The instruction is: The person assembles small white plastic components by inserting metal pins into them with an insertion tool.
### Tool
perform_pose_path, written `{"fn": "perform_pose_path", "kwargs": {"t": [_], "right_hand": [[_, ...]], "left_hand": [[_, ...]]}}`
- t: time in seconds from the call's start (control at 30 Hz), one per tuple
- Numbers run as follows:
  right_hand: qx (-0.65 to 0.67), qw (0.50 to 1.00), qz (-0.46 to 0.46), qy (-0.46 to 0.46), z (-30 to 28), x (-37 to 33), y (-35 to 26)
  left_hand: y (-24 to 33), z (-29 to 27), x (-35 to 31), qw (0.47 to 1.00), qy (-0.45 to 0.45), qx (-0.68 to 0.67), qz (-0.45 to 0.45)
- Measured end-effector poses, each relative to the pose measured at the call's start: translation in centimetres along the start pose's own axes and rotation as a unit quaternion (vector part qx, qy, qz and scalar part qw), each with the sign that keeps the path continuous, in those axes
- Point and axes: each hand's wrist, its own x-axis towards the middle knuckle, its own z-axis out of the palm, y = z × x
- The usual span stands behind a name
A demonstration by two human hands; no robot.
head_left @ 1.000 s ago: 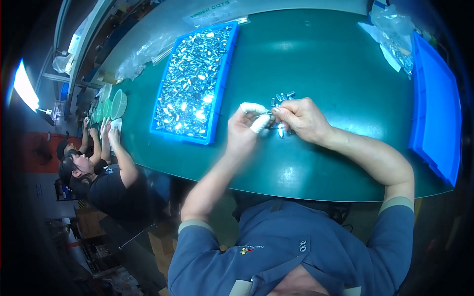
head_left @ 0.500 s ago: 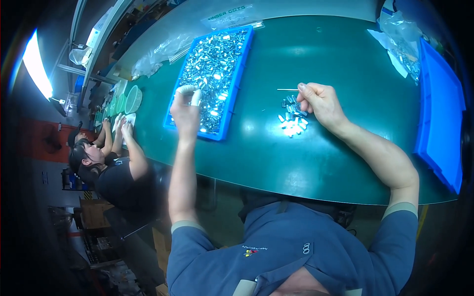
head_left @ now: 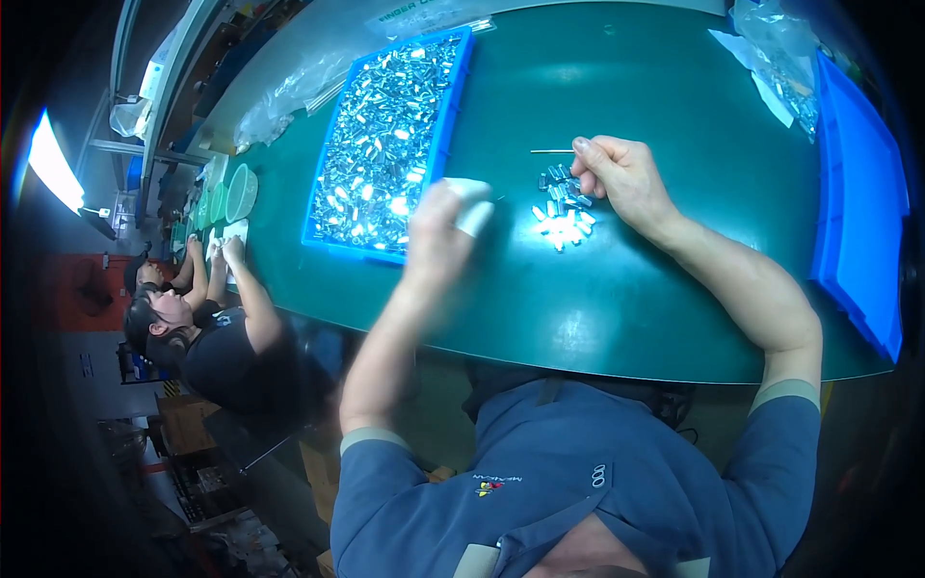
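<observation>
Green table (head_left: 597, 313), two hands at work, right hand (head_left: 624, 183) pinching a thin rod (head_left: 552, 151)!

And there's the table, spreading out beneath both hands. Far to the left of the left hand (head_left: 438, 241), a co-worker (head_left: 226, 356) in a dark top sits in view. Just left of that left hand, stretching away past it, a blue tray (head_left: 449, 106) brims with shiny metal pieces (head_left: 376, 135). Well out to the right hand's right, a second blue tray (head_left: 853, 212)! The left hand has its fingers curled, white finger covers (head_left: 470, 189) showing, but it's blurred: whether it grips anything, nobody can tell. Between the hands, just beside the right fingertips, lies a small heap (head_left: 564, 217) of bright pieces. And the rod, clamped between right thumb and finger, points leftward above the heap!
</observation>
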Motion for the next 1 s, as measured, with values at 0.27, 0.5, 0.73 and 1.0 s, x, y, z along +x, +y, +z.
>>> {"fn": "perform_pose_path", "kwargs": {"t": [0.27,0.5,0.73,1.0], "right_hand": [[0.007,1.0,-0.002,-0.001,-0.4,0.2,0.3],[-0.196,0.956,-0.197,-0.094,0.1,-0.2,0.0],[-0.201,0.958,-0.161,-0.127,0.8,-0.7,0.1],[-0.308,0.907,-0.272,-0.09,1.1,-2.1,-0.6]], "left_hand": [[2.8,2.7,0.8,0.991,-0.126,0.009,0.038],[1.5,3.6,0.5,0.986,-0.025,-0.131,-0.097],[0.5,3.4,-0.9,0.984,-0.005,-0.153,-0.089],[2.0,3.3,-0.7,0.994,-0.001,-0.109,0.019]]}}
